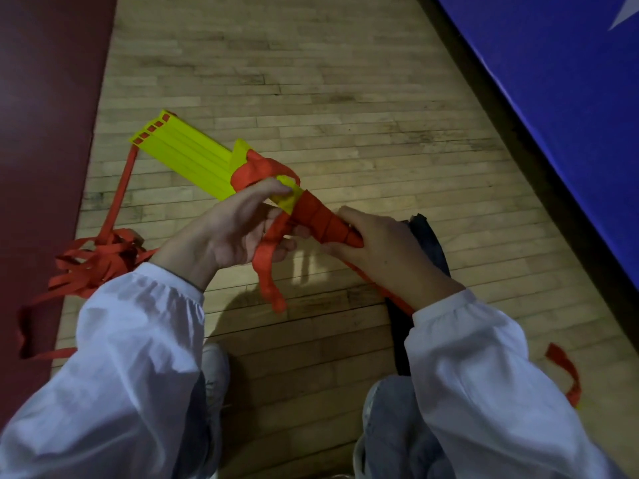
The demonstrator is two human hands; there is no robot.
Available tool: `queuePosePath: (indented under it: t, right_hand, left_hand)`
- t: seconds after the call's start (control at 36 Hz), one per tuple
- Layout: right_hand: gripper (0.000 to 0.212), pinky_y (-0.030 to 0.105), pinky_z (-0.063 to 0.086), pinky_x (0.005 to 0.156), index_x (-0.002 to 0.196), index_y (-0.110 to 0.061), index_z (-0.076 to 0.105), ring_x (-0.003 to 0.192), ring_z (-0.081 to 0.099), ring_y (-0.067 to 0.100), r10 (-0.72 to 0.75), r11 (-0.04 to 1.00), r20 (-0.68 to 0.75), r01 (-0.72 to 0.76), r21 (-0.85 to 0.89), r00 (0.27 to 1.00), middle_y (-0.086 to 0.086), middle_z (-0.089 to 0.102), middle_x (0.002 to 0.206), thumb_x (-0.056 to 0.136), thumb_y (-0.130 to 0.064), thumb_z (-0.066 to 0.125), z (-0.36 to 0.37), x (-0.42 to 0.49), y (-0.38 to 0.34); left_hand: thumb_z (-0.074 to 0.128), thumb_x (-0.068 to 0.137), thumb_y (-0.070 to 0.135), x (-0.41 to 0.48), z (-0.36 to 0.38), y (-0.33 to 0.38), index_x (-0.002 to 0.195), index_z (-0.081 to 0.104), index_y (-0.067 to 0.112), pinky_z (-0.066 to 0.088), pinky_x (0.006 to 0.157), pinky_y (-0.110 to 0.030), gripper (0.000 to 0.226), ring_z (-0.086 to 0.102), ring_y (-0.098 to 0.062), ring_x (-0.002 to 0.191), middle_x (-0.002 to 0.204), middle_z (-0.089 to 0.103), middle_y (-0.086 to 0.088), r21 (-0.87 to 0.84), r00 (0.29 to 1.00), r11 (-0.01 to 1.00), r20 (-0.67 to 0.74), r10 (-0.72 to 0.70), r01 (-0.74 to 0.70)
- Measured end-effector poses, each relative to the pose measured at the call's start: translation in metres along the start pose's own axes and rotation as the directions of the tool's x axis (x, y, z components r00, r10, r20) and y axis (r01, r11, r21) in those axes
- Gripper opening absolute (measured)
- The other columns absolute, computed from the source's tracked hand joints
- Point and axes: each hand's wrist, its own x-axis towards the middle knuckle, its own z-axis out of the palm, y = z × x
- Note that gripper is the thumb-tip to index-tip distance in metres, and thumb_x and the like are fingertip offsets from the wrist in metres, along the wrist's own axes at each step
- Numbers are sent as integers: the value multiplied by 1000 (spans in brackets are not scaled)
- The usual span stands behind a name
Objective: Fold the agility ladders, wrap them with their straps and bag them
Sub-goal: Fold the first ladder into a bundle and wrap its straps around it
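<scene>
Low over a worn wooden gym floor (345,98), bordered by a dark red mat (45,133) on one side and a blue mat (570,98) on the other, a person in white sleeves crouches to bundle an agility ladder. The stacked yellow rungs (186,157) are gathered into a flat pack held just above the boards, its far end pointing away and its near end already banded in coils of orange strap (325,223). A loose heap of strap (93,261) trails from the far end of the rungs and sprawls across the edge of the red mat, evidently slack not yet wound in.

The right hand (383,247) is clenched around the wrapped near end, apparently to steady the pack so the turns stay tight. The left hand (224,229) has its fingers curled, pinching a tail of strap (269,271) that dangles toward the floor, with the index finger pressing on the exposed yellow between the two wrapped sections, seemingly to hold the last turn in place.

A dark bag (428,236) lies flat on the floor under the right wrist, within easy reach for the bagging step, which has not begun. A short stray end of orange strap (567,375) curls on the floor beside the right sleeve.
</scene>
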Motion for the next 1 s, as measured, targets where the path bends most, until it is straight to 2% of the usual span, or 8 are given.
queuePosePath:
  t: [0.08, 0.22, 0.33, 0.47, 0.56, 0.67, 0.86, 1.0]
  right_hand:
    - [31, 39, 50, 73, 110, -27, 58, 78, 59, 16, -38, 999, 11, 38, -24, 999, -4, 63, 82, 87, -48, 63, 5, -1, -3]
    - [26, 38, 49, 72, 103, -26, 57, 77, 57, 13, -48, 999, 35, 48, -1, 998, -7, 59, 81, 89, -47, 61, 4, -1, -4]
    - [37, 35, 48, 70, 101, -14, 51, 78, 62, 18, 90, 975, 155, -119, 186, 984, 2, 62, 86, 90, -48, 59, 1, 1, -4]
    - [52, 38, 56, 72, 114, -20, 47, 73, 67, 18, 183, 849, 313, -311, 427, 932, 7, 70, 92, 88, -65, 44, -3, -1, -5]
    - [52, 35, 51, 68, 121, -22, 50, 70, 61, 16, 202, 839, 324, -334, 430, 924, 8, 68, 90, 94, -63, 33, -6, -1, -7]
    - [52, 27, 42, 62, 105, -18, 61, 66, 54, 12, 190, 833, 327, -328, 446, 926, 5, 60, 81, 97, -59, 30, -7, -1, -7]
    - [52, 27, 42, 72, 109, -20, 61, 72, 53, 8, 198, 863, 267, -297, 409, 943, -3, 57, 82, 93, -62, 35, -8, 0, -2]
    - [49, 27, 41, 73, 107, -19, 60, 75, 53, 9, 208, 892, 220, -276, 357, 953, -5, 57, 85, 92, -61, 39, -11, 1, 1]
  left_hand:
    - [45, 89, 58, 0, 1, -1, 63, 66, 8, 45, 39, -19, 60, 54, -17, 38, 64, 64, -10, 40, 998, 999, -60, 2, 0]
    - [40, 94, 52, 2, 3, -2, 76, 61, 1, 43, 37, -18, 58, 51, -18, 34, 60, 64, -14, 71, 992, 997, -123, 21, -12]
    - [37, 96, 46, 1, 5, 0, 76, 62, -1, 41, 39, -17, 56, 51, -18, 37, 62, 64, -14, 84, 992, 994, -99, 73, -65]
    - [34, 97, 46, 1, 6, 0, 77, 63, 0, 43, 40, -16, 58, 51, -17, 37, 63, 64, -12, 106, 994, 993, -88, 66, -56]
    - [35, 96, 47, 0, 6, 1, 78, 64, 0, 44, 40, -18, 58, 53, -18, 38, 65, 64, -13, 108, 995, 992, -75, 71, -63]
    - [41, 93, 50, -2, 5, 2, 79, 63, 1, 46, 41, -20, 56, 55, -19, 41, 71, 66, -14, 83, 997, 996, -52, 48, -44]
    - [44, 87, 62, -6, 0, 2, 87, 69, 4, 46, 40, -20, 63, 55, -16, 43, 74, 69, -11, 128, 999, 992, -30, 14, -11]
    - [42, 90, 60, -2, -1, -1, 86, 67, 7, 43, 37, -17, 59, 52, -10, 42, 67, 68, -4, 221, 992, 973, -92, 88, -65]
